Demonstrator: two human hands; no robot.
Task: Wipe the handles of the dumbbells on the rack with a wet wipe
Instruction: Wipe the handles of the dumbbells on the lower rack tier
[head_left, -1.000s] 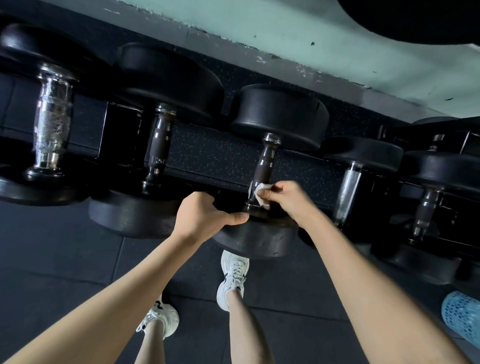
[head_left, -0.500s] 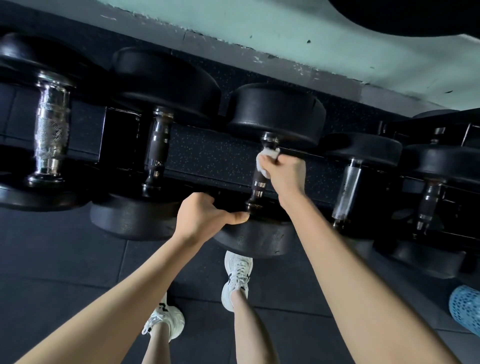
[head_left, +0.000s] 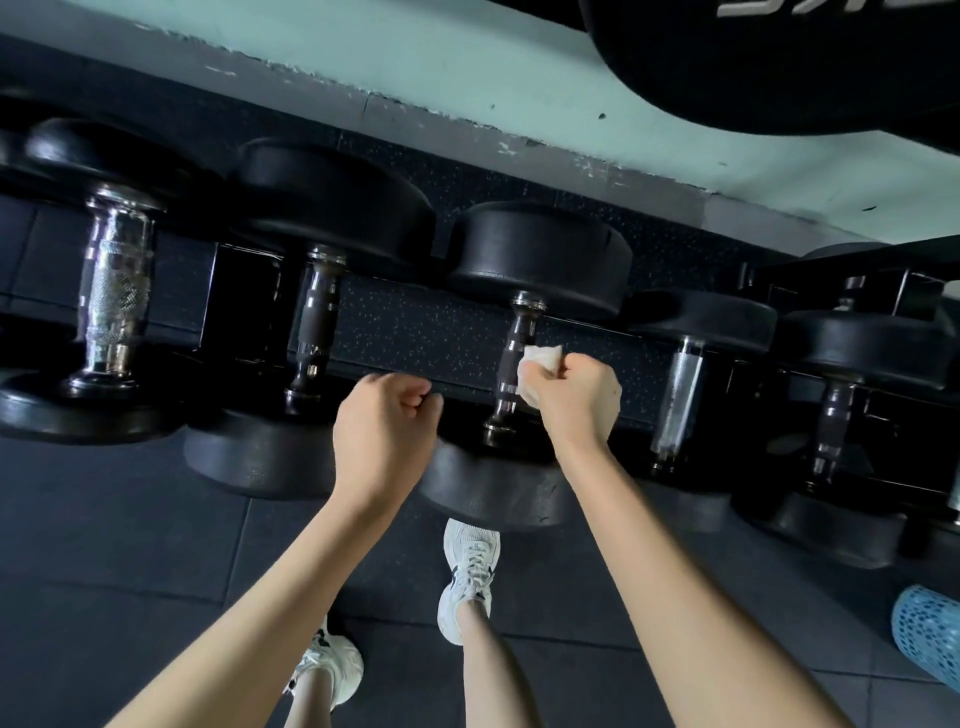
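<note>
Dark rubber floor (head_left: 130, 545) tiles across the whole near half, seen from almost straight above. Pale green wall (head_left: 519, 67) along the far side, paint chipped at the bottom edge. Big black disc (head_left: 779, 67) with white lettering poking in at far right, cut off by the frame.

Then the rack (head_left: 249, 296), low and black, running left to right, with a row of dumbbells lying across it, handles pointing near to far. Fattest dumbbell at far left, shiny knurled chrome grip (head_left: 117, 291). Second dumbbell (head_left: 317, 322) beside it, darker bar. Then the middle dumbbell (head_left: 540, 254), round black heads at both ends and a slim dark handle (head_left: 519, 327) with chrome rings. Two more dumbbells off to the right (head_left: 685, 395) (head_left: 836, 415).

Both bare forearms reaching in from the near edge. Left hand (head_left: 384, 415) curled into a fist, thumb against the forefinger, nothing in it, over the gap between the near heads of the second and middle dumbbells. Can't tell whether touching either. Right hand (head_left: 576, 400) knuckles up, fingers closed round a wet wipe (head_left: 540, 358), just right of the handle.

White sneakers on the floor underneath, one (head_left: 470, 582) right below the middle dumbbell, the other (head_left: 327, 660) nearer and further left. Blue mesh-patterned thing (head_left: 930, 634) at the near right corner, mostly out of frame, no idea what.

Smallest bit: the wet wipe, white and bunched up, sticking out of the right hand's thumb side and up against the right side of the handle, about halfway along.
</note>
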